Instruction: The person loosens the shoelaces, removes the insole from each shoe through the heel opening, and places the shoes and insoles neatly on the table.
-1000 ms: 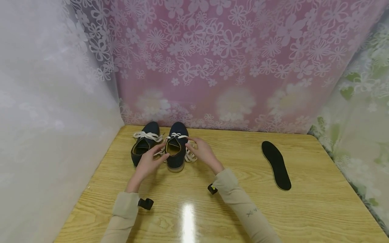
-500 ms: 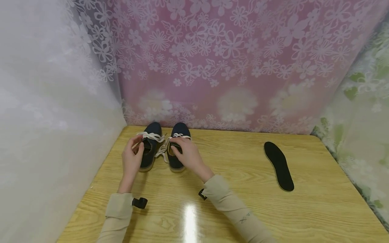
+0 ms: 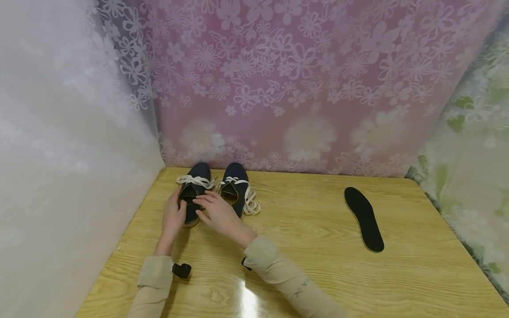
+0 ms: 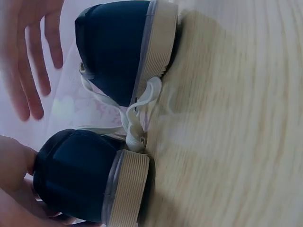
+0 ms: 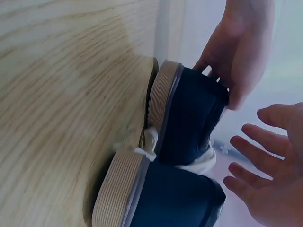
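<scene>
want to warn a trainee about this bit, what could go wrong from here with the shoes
The left shoe might tip or slide, as only the left grip holds it, at the side of its opening. The right grip, which hovers close by, could catch the loose white lace between that shoe and the right shoe, perhaps tugging a shoe out of place.
</scene>
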Tool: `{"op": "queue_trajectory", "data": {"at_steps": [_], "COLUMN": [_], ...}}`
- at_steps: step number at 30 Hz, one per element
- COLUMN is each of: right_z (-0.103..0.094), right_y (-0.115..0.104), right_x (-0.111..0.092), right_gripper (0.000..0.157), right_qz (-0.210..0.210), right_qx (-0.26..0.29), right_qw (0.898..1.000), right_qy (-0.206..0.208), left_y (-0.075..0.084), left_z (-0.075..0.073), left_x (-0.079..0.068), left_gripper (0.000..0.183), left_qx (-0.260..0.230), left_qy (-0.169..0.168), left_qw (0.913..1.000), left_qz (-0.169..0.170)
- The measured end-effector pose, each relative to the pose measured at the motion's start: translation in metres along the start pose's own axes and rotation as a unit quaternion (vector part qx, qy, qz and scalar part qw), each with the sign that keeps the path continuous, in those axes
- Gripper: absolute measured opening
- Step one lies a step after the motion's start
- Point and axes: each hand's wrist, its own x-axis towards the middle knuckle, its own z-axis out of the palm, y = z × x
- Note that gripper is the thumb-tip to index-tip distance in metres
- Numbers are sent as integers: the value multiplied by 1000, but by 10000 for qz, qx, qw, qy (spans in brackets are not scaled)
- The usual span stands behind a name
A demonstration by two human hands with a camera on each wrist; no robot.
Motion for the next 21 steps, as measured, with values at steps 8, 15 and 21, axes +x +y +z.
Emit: {"op": "queue_trajectory", "data": {"at_steps": [8,15,21], "right_z": [12,12,9], "right_y": [-9,-8,-5], "right_x": [2,-7,-12], "right_gripper": [47,48,45], "right_qz": [-51,-103,-216], "right_qx": [-53,61,366], "right_qw": [9968,9966,9964], "right_qy": [-794,-819,-733], "left_y": [2,5,15], "left_z": [3,4,8], "left_x": [-7,-18,-27], "left_gripper": [46,44,44], "left_qx": [-43,2,256], "left_qy": [-40,10,305], "left_qw": [10000,10000,9992], "left_qz": [53,21,-73]}}
